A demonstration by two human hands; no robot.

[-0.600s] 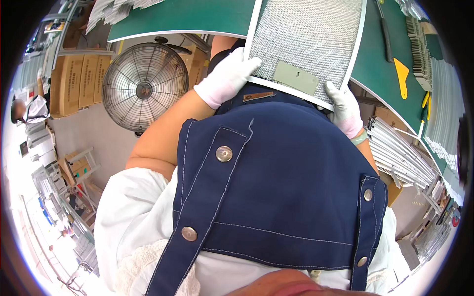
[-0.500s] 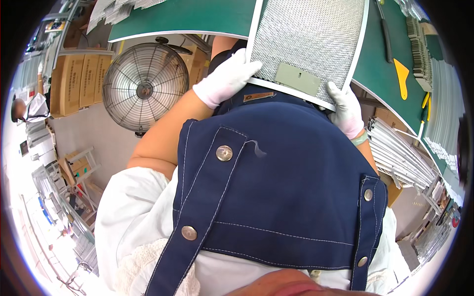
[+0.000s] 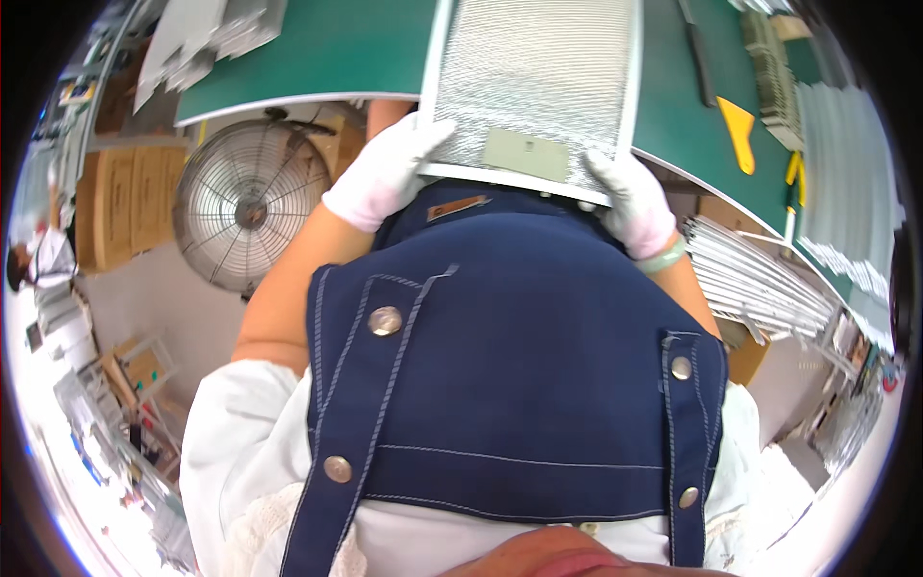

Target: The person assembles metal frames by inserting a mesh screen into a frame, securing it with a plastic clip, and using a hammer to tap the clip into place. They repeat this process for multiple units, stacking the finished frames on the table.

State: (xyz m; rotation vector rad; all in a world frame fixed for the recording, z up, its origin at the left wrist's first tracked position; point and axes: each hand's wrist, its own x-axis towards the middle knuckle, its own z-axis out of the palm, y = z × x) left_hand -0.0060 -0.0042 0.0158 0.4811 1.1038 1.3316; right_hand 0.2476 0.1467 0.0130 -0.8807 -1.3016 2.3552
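Note:
A rectangular metal mesh filter panel (image 3: 540, 72) with a pale frame lies between my hands, its near end over the table's edge against my apron. My left hand (image 3: 385, 173), in a white glove, grips the near left corner, thumb on top. Also gloved, my right hand (image 3: 630, 200) holds the near right corner, its thumb resting on the frame's upper side. A flat grey-green plate (image 3: 526, 154) with a small slot sits on the mesh near the close edge. Most fingers of both hands are hidden beneath the frame.
The green table (image 3: 322, 48) carries metal pieces (image 3: 216, 38) at left. On the right are a black-handled tool (image 3: 700, 53), a yellow scraper (image 3: 738, 133), yellow-handled cutters (image 3: 793, 183) and stacked strips (image 3: 769, 82). A floor fan (image 3: 251, 212) stands left, near cartons (image 3: 135, 207).
The whole view has shifted, so most things appear further left. The panel looks straighter now, its far end less tilted rightward. Both hands keep their hold on its corners.

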